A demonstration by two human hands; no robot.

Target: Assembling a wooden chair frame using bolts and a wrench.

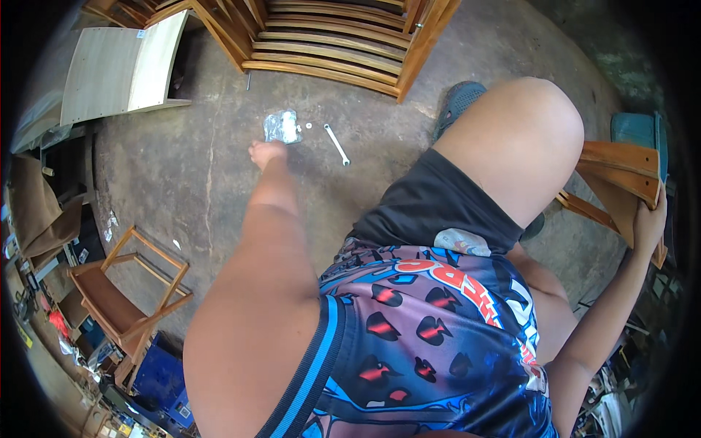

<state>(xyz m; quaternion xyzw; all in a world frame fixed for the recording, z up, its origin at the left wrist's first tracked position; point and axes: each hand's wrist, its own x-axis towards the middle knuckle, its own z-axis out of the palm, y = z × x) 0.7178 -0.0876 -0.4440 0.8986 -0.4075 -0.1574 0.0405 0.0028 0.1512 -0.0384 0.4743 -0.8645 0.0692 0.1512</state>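
Carefully, we judged it best to steady the curved brown wooden chair part point(621, 175) grasped in our right hand point(648, 223) while our left hand point(266, 152), its grip hidden from us, reached the crumpled clear plastic bag point(282, 127) on the concrete floor point(182, 168) beside the small silver metal wrench point(336, 144).

One head-worn fisheye view looks steeply down over the person's own body at a concrete floor point(190, 175). Near: shoulder and shorts. Far: slatted wooden frames point(328, 44). Edges bend and darken at the rim. Only this view exists.
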